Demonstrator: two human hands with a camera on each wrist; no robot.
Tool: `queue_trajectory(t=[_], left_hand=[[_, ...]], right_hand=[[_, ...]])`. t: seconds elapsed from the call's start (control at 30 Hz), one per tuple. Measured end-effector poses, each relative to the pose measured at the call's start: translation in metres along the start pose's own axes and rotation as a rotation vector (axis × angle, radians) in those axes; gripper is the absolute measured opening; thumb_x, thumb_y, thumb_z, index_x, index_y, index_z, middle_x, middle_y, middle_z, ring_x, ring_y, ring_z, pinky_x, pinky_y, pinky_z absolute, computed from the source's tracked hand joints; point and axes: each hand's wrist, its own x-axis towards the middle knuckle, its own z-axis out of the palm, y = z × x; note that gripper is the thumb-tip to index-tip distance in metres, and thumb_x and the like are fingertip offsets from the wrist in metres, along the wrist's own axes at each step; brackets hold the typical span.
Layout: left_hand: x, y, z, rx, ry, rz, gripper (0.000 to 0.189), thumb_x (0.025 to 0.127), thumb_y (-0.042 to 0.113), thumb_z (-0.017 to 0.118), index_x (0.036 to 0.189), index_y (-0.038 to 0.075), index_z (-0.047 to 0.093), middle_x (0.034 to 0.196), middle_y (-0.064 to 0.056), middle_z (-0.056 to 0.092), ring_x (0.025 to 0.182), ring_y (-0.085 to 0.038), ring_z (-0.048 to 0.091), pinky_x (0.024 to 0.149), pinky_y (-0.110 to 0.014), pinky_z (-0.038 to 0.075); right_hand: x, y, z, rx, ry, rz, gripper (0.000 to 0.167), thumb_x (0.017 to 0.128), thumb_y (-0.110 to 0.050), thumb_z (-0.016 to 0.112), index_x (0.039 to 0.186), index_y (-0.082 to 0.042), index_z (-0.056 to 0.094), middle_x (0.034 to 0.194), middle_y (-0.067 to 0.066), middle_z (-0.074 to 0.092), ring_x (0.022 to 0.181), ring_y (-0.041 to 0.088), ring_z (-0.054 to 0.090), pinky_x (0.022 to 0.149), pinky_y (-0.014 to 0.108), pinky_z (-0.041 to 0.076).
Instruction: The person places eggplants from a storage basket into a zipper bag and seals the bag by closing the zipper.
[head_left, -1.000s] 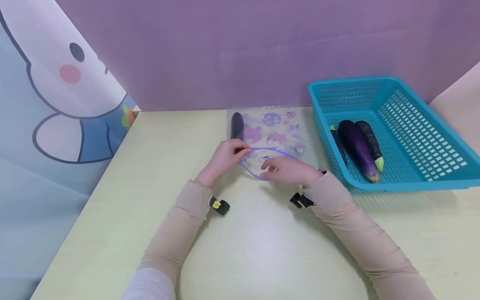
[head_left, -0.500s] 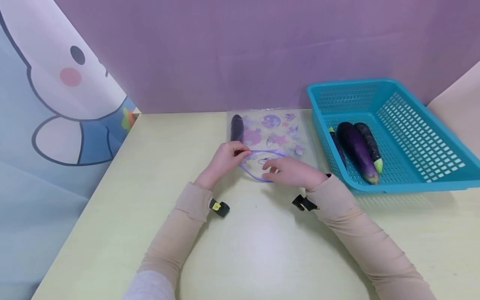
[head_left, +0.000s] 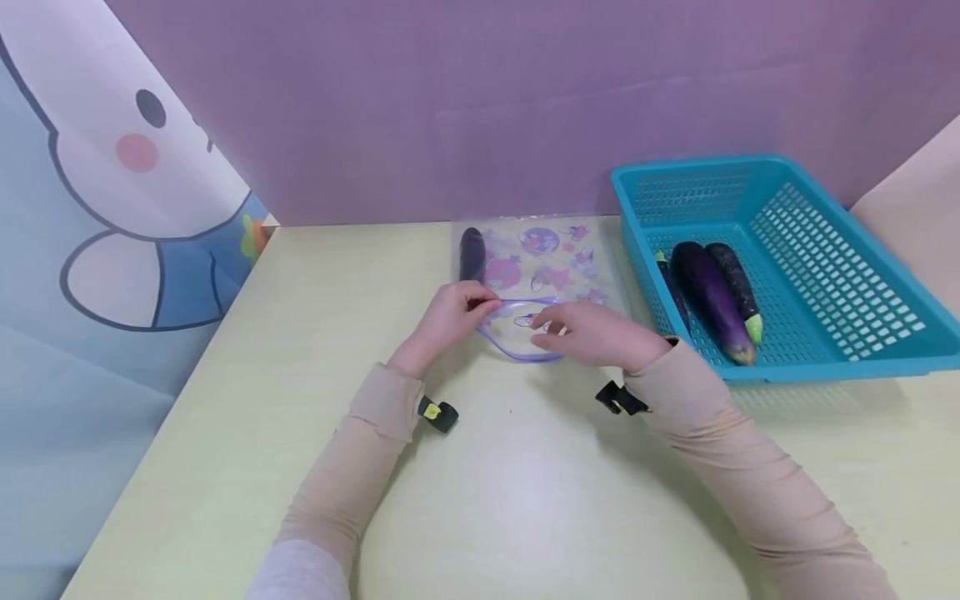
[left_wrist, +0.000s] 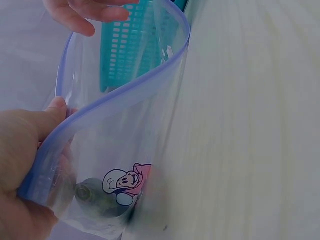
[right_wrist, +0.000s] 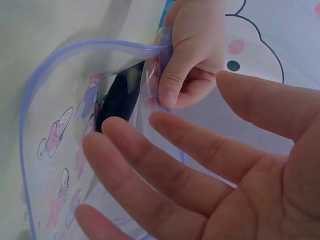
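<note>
A clear zip bag (head_left: pixel 551 267) with purple and pink cartoon prints lies on the table, its purple-edged mouth spread toward the person. Inside, along its left side, is a dark eggplant (head_left: pixel 472 254); its stem end (left_wrist: pixel 90 194) shows through the plastic in the left wrist view. My left hand (head_left: pixel 453 315) pinches the left corner of the bag's mouth between thumb and fingers. Over the right part of the mouth hovers my right hand (head_left: pixel 592 333), holding nothing, its fingers (right_wrist: pixel 165 170) spread and slightly bent in the right wrist view.
A blue plastic basket (head_left: pixel 832 367) stands on the right, close to the bag. In it lie a large purple eggplant (head_left: pixel 712 300), a darker one with a green end (head_left: pixel 738 287) and a thin one (head_left: pixel 672 292). A purple backdrop (head_left: pixel 450 108) rises behind the table.
My right hand has drawn slightly up and to the right, away from the bag's front rim. The left hand keeps its pinch in the same place.
</note>
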Motion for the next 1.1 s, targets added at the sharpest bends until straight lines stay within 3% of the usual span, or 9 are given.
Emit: queue_trajectory(t=[0.33,0.63,1.1], left_hand=[[-0.001,0.0,0.001,-0.023,-0.004,0.002,0.014,0.09,0.01,0.064,0.092,-0.002,0.072,0.081,-0.011,0.066,0.065,-0.012,0.051,0.058,-0.018,0.041],[-0.001,0.001,-0.001,-0.012,0.001,-0.008,0.014,0.09,0.01,0.065,0.091,-0.002,0.072,0.083,-0.012,0.067,0.065,-0.012,0.053,0.059,-0.019,0.042],[0.0,-0.001,0.0,0.0,-0.002,-0.002,0.013,0.09,0.01,0.065,0.091,-0.001,0.073,0.083,-0.011,0.067,0.065,-0.012,0.052,0.059,-0.019,0.042]], right_hand=[[-0.001,0.002,-0.001,0.008,0.017,-0.014,0.036,0.098,-0.026,0.052,0.125,-0.003,0.059,0.113,0.015,0.066,0.1,0.027,0.062,0.086,0.042,0.052],[-0.011,0.004,-0.009,0.051,0.097,-0.08,0.031,0.096,-0.024,0.054,0.117,-0.003,0.064,0.104,0.012,0.068,0.091,0.023,0.063,0.079,0.039,0.052],[-0.021,0.004,-0.021,0.053,0.095,-0.027,0.033,0.097,-0.026,0.053,0.121,-0.005,0.062,0.111,0.012,0.066,0.097,0.025,0.062,0.084,0.043,0.051]])
